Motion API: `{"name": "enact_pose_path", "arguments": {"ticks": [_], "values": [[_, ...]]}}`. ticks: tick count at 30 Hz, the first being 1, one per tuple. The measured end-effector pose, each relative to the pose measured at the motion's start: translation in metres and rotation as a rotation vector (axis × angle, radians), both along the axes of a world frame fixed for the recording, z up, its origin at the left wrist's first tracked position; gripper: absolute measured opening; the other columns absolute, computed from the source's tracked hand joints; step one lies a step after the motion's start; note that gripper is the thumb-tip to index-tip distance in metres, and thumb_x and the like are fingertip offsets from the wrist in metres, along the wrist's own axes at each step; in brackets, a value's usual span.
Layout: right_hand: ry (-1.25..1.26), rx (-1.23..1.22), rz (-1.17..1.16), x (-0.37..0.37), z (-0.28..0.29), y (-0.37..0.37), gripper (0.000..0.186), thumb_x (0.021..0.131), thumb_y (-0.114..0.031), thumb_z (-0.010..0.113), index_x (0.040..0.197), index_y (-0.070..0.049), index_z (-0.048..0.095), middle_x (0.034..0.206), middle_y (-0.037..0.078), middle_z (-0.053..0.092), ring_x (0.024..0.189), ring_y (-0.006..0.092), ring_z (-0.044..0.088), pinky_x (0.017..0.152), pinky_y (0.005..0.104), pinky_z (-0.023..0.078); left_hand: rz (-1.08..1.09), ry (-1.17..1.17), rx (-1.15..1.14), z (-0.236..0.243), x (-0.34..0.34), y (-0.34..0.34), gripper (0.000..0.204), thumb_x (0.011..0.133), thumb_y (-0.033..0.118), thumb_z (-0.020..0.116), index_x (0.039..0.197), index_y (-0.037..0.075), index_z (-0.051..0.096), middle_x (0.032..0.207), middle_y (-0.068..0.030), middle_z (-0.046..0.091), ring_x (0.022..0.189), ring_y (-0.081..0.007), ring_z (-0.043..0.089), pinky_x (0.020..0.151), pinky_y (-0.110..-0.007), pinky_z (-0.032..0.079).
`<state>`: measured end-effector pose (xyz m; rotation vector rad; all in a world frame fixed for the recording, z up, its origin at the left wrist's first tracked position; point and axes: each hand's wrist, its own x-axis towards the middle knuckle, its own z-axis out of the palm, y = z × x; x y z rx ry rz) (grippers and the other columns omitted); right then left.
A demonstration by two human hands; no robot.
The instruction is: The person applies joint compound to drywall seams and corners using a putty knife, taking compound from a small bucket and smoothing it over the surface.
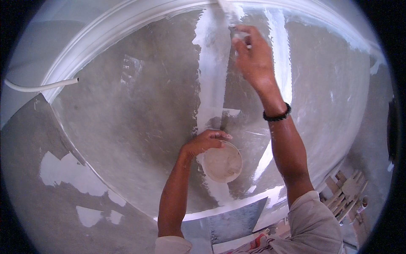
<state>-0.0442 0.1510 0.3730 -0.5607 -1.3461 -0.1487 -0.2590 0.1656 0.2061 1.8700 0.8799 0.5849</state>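
My left hand (pixel 206 143) holds a round shallow tub (pixel 223 161) at its upper rim, thumb and fingers around the edge. Pale paste lies in the tub. My right hand (pixel 255 57), its wrist wearing a black beaded bracelet (pixel 277 112), is raised high against the grey wall (pixel 156 84). Its fingers are closed on what looks like a putty knife (pixel 227 8); the pale blade is smeared by motion and the handle is mostly hidden. That tool is at the top of a wide white putty strip (pixel 211 63), just under the white moulding. White smudges mark my left fingertips.
White moulding (pixel 80 51) curves along the top of the wall. A second white strip (pixel 280 55) runs right of my right hand. From the left edge juts a white conduit (pixel 46 87). At lower right stands a stack of wooden pieces (pixel 347 192). White patches (pixel 72 173) mark the left wall.
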Motion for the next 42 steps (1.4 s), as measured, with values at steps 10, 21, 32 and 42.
{"name": "enact_pose_path", "arguments": {"ticks": [10,21,32,42], "values": [[-0.165,-0.021,-0.365,0.03,0.03,0.004,0.034,0.092,-0.019,0.059,0.124,-0.006,0.058,0.108,0.022,0.067,0.094,0.0335,0.067,0.087,0.0399,0.054,0.006,0.006,0.013,0.001,0.0,0.0,0.044,0.078,0.02,0.067,0.12,0.006,0.063,0.113,-0.01,0.063,0.105,-0.022,0.057,0.096,-0.034,0.04],[-0.285,-0.069,-0.474,0.027,0.033,-0.004,0.033,0.091,-0.016,0.061,0.122,-0.007,0.061,0.105,0.019,0.069,0.09,0.0311,0.069,0.088,0.0394,0.054,0.003,-0.006,0.009,0.002,-0.001,-0.001,0.044,0.077,0.019,0.067,0.119,0.006,0.063,0.113,-0.0101,0.064,0.104,-0.0225,0.057,0.095,-0.035,0.041],[-0.509,-0.026,-0.428,0.049,0.059,-0.029,0.03,0.092,-0.007,0.049,0.118,0.006,0.054,0.088,0.022,0.066,0.077,0.0291,0.065,0.07,0.0408,0.054,-0.009,-0.052,0.039,-0.008,-0.001,0.006,0.042,0.078,0.016,0.066,0.118,0.005,0.064,0.112,-0.0093,0.064,0.103,-0.0206,0.057,0.094,-0.033,0.042],[-0.252,-0.212,-0.343,0.036,0.061,-0.077,0.03,0.09,-0.007,0.051,0.115,0.006,0.06,0.102,0.026,0.066,0.094,0.0324,0.065,0.084,0.0411,0.052,-0.009,-0.016,0.068,-0.004,-0.001,0.003,0.04,0.08,0.016,0.064,0.119,0.004,0.063,0.113,-0.0083,0.063,0.104,-0.0188,0.057,0.094,-0.031,0.042]]}}
